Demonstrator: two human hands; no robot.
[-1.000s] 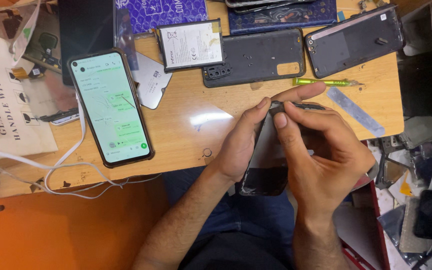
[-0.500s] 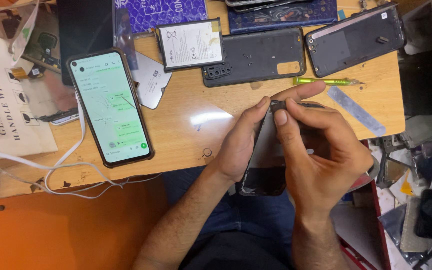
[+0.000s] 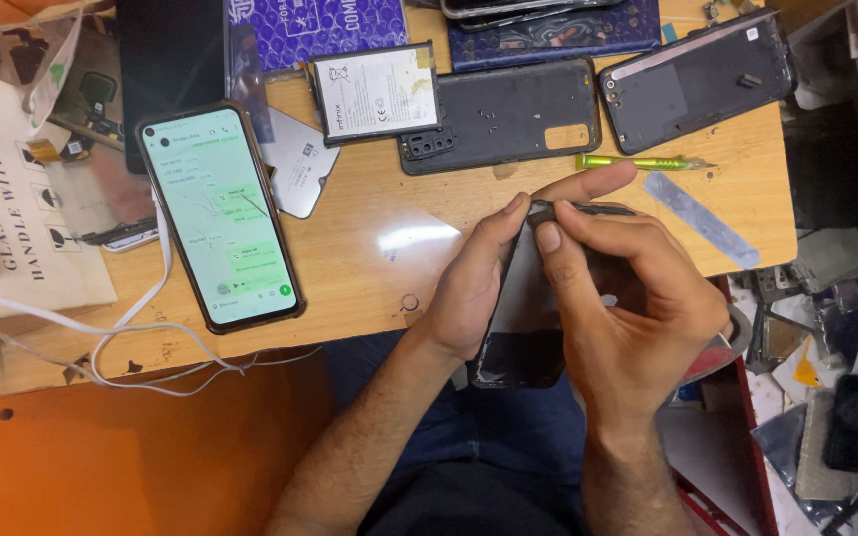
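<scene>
Both hands clamped on one dark phone panel
Left hand [image 3: 474, 288] and right hand [image 3: 628, 318] together gripping thin black phone panel [image 3: 518, 318], centre frame, above wooden bench [image 3: 369, 248].

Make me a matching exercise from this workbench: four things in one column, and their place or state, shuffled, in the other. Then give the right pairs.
Things
1. dark phone
2. lit phone
3. battery
4. green-handled tool

Place or state
A. flat on the table at the left, screen glowing green
B. held on edge between both hands
C. on the table just beyond the fingertips
D. at the table's far side, pale label up, beside a black back cover

Pairs: 1-B, 2-A, 3-D, 4-C
</scene>
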